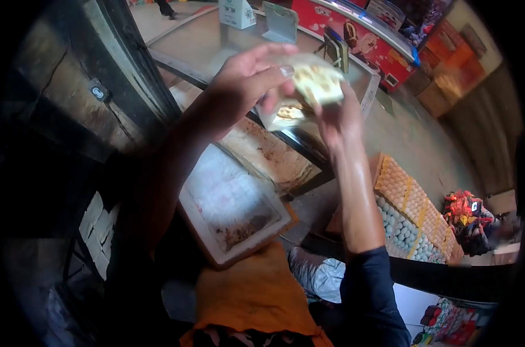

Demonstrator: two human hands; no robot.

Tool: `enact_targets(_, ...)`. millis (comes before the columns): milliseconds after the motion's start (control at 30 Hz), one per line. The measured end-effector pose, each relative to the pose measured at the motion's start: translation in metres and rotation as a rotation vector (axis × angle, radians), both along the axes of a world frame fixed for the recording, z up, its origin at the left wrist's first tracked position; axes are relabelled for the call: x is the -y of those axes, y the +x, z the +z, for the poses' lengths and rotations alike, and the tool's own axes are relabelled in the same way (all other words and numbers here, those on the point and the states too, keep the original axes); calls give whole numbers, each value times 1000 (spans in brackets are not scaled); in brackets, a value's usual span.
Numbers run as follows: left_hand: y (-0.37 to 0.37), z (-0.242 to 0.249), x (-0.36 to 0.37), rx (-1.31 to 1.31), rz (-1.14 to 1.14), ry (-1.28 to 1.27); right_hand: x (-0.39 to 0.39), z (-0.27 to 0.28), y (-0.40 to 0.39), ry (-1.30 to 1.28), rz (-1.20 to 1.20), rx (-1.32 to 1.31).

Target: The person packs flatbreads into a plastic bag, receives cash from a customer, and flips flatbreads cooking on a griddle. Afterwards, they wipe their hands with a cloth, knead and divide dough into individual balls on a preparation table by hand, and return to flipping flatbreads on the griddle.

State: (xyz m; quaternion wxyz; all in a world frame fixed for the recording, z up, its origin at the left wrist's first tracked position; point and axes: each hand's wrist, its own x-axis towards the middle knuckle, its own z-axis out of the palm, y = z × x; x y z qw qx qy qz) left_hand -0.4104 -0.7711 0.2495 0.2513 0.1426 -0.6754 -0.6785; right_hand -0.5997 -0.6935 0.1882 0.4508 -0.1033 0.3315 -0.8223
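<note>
Holding a small white food package [311, 87] up at chest height, both hands meet in the upper middle of the head view. The left hand [245, 81] comes in from the left, its grip closed on the upper edge of the package with the thumb lying across the top and the fingers curled over the near side. The right hand [337, 118] rises from below on a bare forearm, its grip closed on the package's lower right side; its fingertips are hidden behind the wrapping. The package seems to be thin white wrapping around a pale, browned-speckled filling, but the blur makes the food hard to name.

Below the hands lies a stained white tray [233, 202] with dark crumbs gathered in its lower corner, tilted toward the camera and resting against an orange cloth [254, 295]. Behind the hands stands a glass-topped table [199, 46] carrying a white card stand [236, 13]. A red freezer chest [355, 37] runs along the far side. To the right, on the floor, sit stacked trays of eggs [413, 214], brown ones in the upper rows and pale bluish ones nearer. A dark blue sleeve [369, 295] is pushed up above the right elbow.
</note>
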Motion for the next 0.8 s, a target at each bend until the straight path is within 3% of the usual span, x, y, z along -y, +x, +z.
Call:
enact_targets(67, -19, -12, 9, -168, 49, -83, 14, 22, 23, 151, 108, -126)
enact_targets(133, -13, -11, 23, -49, 7, -135, 8, 10, 40, 153, 296, -145)
enact_targets(200, -6, -23, 29, -155, 59, -11, -18, -3, 54, 135, 286, -498)
enact_targets(233, 1, -29, 29, -145, 57, -13, -33, -11, 54, 199, 75, -768)
enact_targets(333, 22, -47, 30, -51, 52, -80, -62, -55, 27, 117, -276, -1136)
enact_targets(400, 34, -75, 34, -49, 119, -39, -77, -63, 10, 328, -423, -1357)
enact_targets(433, 42, -94, 39, -116, 293, -194, -85, -68, 4, 381, -429, -1239)
enact_targets(467, 49, -112, 41, -173, 472, -354, -83, -75, -11, 291, -513, -1431)
enact_targets(500, 52, -120, 30, -113, 617, -137, -86, -81, -19, 366, -439, -1237)
enact_targets(533, 55, -156, 34, -201, 579, -34, -82, -87, -25, 315, -470, -1235)
enact_targets(600, 36, -232, 61, -83, 462, 325, -48, -82, -40, 582, -369, -1135)
enact_targets(633, 26, -256, 69, 11, 469, 480, -32, -86, -51, 585, -345, -1093)
enact_targets(800, -16, -362, 54, 259, 492, 950, -6, -110, -112, 631, -211, -1051)
